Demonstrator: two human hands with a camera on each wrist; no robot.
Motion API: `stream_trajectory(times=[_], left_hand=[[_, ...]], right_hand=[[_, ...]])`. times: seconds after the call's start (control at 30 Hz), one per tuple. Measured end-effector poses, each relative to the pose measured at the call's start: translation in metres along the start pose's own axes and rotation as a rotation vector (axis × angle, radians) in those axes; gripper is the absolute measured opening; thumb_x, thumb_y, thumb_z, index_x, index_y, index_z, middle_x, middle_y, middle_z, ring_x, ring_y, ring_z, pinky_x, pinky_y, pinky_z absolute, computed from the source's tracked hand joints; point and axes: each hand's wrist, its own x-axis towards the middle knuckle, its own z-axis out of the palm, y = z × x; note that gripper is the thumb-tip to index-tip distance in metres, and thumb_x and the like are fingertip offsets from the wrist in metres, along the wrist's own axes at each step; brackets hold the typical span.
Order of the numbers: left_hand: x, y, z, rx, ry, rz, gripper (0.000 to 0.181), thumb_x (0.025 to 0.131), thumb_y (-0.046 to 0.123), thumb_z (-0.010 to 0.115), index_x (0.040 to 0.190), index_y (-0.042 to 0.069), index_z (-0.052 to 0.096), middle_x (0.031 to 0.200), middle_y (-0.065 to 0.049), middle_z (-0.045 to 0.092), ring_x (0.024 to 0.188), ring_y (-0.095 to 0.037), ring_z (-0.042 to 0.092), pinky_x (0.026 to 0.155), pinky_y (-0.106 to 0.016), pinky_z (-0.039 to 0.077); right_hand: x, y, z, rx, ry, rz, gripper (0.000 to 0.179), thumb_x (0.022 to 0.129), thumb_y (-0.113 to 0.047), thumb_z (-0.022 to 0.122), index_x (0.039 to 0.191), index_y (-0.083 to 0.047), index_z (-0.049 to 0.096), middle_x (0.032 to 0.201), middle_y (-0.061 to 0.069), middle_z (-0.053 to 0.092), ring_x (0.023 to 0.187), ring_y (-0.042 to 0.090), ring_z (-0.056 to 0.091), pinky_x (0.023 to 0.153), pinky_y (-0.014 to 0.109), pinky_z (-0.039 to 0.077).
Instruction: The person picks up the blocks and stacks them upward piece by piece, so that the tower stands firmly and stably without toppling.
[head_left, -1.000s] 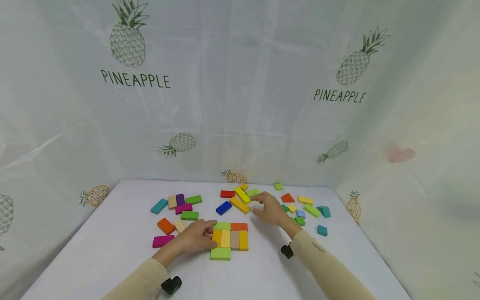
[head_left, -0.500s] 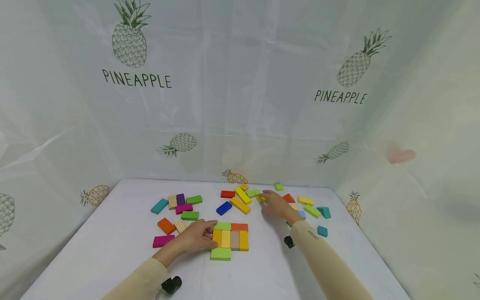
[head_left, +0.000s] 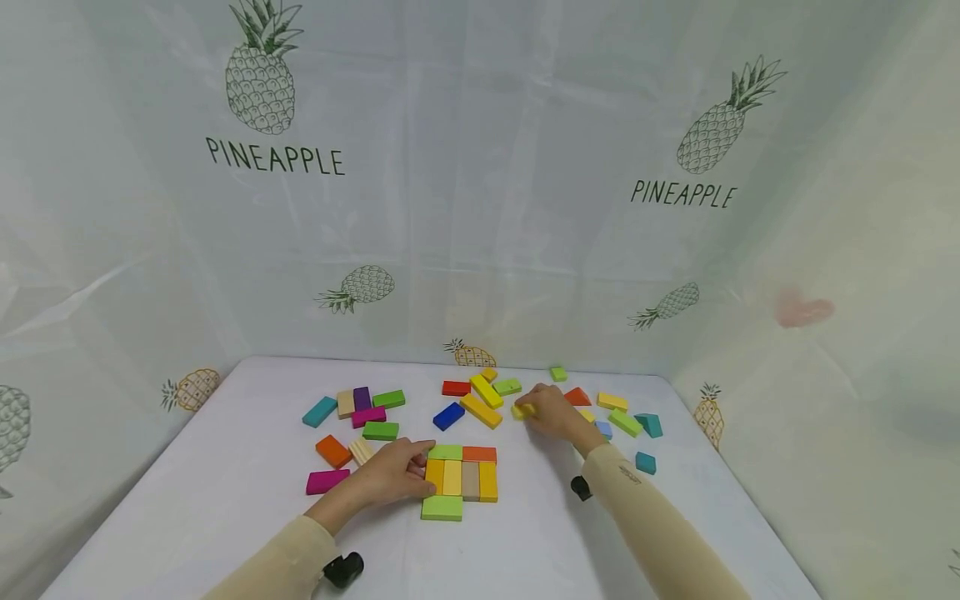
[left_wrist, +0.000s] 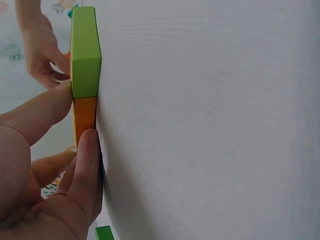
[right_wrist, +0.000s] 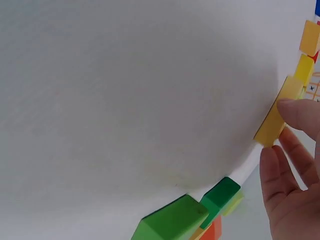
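A flat panel of blocks (head_left: 460, 479) lies on the white bench (head_left: 517, 550), and the left hand (head_left: 392, 473) rests along the panel's left edge, its fingers relaxed and touching the side of the blocks without wrapping round any of them. The right hand (head_left: 551, 412) is beyond the panel and to its right, pinching a yellow block (head_left: 522, 412) between thumb and fingers; whether that block touches the bench I cannot tell. The panel's far row is a far lime block (head_left: 446, 452) end to end with an orange-red block (head_left: 479, 454). In the panel's middle, side by side from the left, are a left amber block (head_left: 434, 473), a pale yellow block (head_left: 452, 477), a grey-brown block (head_left: 470, 481) and a right amber block (head_left: 487, 482). A near lime block (head_left: 441, 508) lies against the panel's near side, under its left half. Beyond the panel are a blue block (head_left: 449, 416), a red block (head_left: 456, 388) and a long yellow block (head_left: 481, 411). Left of the panel, past the left hand, lie an orange block (head_left: 332, 452) and a magenta block (head_left: 327, 482). A teal block (head_left: 646, 462) lies well to the panel's right.
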Motion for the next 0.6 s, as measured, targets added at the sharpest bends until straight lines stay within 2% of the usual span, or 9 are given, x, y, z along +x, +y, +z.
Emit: stream_trajectory(times=[0.23,0.4,0.6], left_hand=[[0.001,-0.001,0.000,-0.011,-0.009,-0.001,0.077,0.085,0.029,0.092,0.152,0.014,0.058,0.107,-0.001,0.060,0.096,-0.016,0.058,0.085,-0.031,0.059],[0.001,0.000,0.000,-0.006,-0.008,-0.002,0.077,0.085,0.029,0.092,0.153,0.014,0.058,0.107,-0.001,0.060,0.096,-0.017,0.058,0.085,-0.031,0.059],[-0.001,0.002,-0.002,-0.001,-0.006,0.002,0.077,0.085,0.029,0.091,0.153,0.013,0.058,0.107,-0.001,0.060,0.096,-0.017,0.057,0.084,-0.031,0.059]], right_hand=[[-0.005,0.003,0.002,0.019,-0.017,0.028,0.032,0.095,-0.003,0.078,0.124,-0.016,0.080,0.118,0.002,0.075,0.107,0.024,0.059,0.101,0.044,0.052],[-0.009,0.003,0.002,-0.024,-0.018,-0.012,0.031,0.094,-0.005,0.079,0.123,-0.017,0.080,0.108,-0.003,0.073,0.096,0.017,0.061,0.096,0.039,0.057],[-0.027,-0.003,-0.005,-0.073,0.029,-0.082,0.031,0.093,-0.009,0.083,0.121,-0.019,0.080,0.104,-0.005,0.072,0.095,0.015,0.062,0.093,0.037,0.058]])
